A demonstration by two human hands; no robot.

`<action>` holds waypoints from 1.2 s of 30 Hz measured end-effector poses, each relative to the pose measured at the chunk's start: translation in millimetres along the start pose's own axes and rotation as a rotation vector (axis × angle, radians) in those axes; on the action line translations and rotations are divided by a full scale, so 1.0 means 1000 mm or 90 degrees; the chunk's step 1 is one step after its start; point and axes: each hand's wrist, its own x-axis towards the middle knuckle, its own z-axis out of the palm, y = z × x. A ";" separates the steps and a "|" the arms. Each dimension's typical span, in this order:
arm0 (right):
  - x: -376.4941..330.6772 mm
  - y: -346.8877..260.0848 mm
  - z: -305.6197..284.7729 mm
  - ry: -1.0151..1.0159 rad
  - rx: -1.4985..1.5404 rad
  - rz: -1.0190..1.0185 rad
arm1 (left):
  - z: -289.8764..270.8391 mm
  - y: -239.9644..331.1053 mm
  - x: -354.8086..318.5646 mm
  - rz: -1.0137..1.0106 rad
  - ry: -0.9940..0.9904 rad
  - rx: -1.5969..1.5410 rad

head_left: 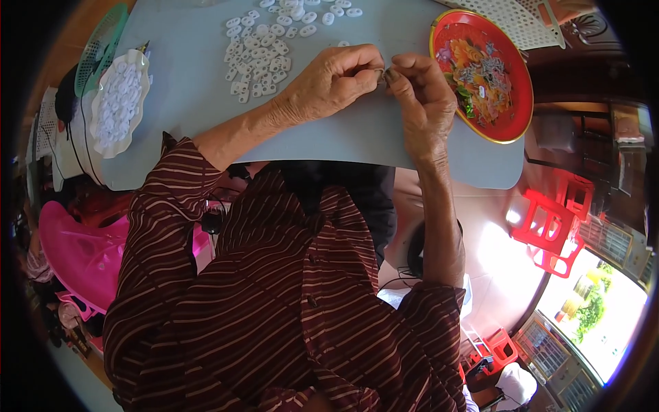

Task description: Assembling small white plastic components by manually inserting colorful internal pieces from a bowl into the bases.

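Over the near part of a grey table (185,62), my left hand (338,81) and my right hand (424,93) meet at the fingertips. Both are closed in a pinch. Something small and dark seems to be between the fingers, but I cannot make out what it is. Small white plastic pieces with two holes (259,58) lie in rows and loose beyond my left forearm. Just right of my right hand is a round red tray (519,103) with a floral pattern, holding many small grey metal-looking bits and one white piece.
A white scalloped dish (110,148) full of white pieces stands at the table's left, by a green mesh basket (103,44). A white perforated basket (525,20) sits at the back right. A pink plastic chair (82,257) and red stools (549,220) stand beyond the table.
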 end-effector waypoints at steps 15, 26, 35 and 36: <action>0.000 -0.003 0.006 0.049 -0.107 0.049 | 0.002 0.003 -0.002 0.051 0.051 0.011; 0.001 -0.006 0.002 0.030 0.071 0.079 | 0.001 -0.002 -0.002 0.008 0.039 -0.075; 0.001 -0.001 0.002 0.039 0.009 0.059 | 0.001 0.000 -0.001 0.018 0.007 -0.077; 0.002 -0.001 0.003 0.043 0.013 0.064 | 0.000 0.001 -0.002 0.019 0.021 -0.047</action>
